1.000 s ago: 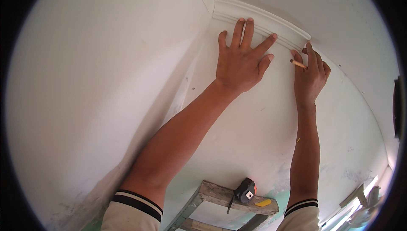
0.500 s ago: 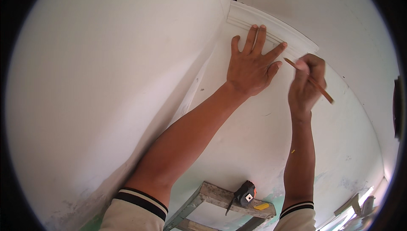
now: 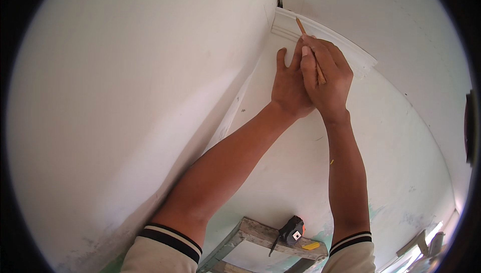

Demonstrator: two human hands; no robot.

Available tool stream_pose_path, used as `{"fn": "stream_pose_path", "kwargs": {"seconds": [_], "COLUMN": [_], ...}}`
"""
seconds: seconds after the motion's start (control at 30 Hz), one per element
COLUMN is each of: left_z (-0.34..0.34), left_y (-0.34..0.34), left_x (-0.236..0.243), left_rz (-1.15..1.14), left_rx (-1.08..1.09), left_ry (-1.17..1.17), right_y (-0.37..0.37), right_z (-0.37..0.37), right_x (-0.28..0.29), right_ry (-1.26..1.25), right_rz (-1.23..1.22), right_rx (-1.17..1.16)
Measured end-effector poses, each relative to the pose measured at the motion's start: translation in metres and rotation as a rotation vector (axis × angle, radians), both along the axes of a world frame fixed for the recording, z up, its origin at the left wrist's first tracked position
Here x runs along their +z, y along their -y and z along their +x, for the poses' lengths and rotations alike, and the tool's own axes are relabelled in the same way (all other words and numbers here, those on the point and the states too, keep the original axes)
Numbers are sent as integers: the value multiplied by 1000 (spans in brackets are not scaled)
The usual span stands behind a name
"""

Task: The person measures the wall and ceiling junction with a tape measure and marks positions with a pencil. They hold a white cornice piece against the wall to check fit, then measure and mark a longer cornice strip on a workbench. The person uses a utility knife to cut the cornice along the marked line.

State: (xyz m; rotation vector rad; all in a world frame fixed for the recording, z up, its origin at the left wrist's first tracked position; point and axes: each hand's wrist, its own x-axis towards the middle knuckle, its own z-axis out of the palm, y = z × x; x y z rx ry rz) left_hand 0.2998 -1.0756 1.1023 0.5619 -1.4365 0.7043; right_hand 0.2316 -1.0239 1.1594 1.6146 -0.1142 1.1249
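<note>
At two o'clock, the right hand (image 3: 328, 75) grips a pencil (image 3: 300, 26) pointing toward eleven over white moulding (image 3: 285, 22), half covering the left hand (image 3: 290, 91), outspread where it shows.

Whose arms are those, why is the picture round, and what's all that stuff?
There's no robot here, just a person's two bare hands. A wide, round-seeing camera on their head takes the picture, so edges look bent. The right hand holds a pencil. The open left hand reaches up toward a white strip, partly hidden behind the right one. Below, a tape measure and a small yellow thing lie on the ladder.
</note>
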Motion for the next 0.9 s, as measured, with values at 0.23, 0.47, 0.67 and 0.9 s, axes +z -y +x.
{"fn": "stream_pose_path", "kwargs": {"seconds": [0.23, 0.47, 0.67, 0.9], "left_z": [-2, -2, -1, 2], "left_y": [5, 7, 6, 5], "left_x": [-1, -1, -2, -2], "left_rz": [-80, -127, -152, -89], "left_rx": [-15, 0, 9, 78], "left_ry": [-44, -80, -84, -28], "right_y": [3, 7, 7, 7], "right_z": [6, 6, 9, 10], "right_x": [2, 4, 5, 3], "right_ry": [23, 19, 22, 48], "right_rz": [-83, -83, -80, -99], "right_rx": [-26, -40, -41, -101]}}
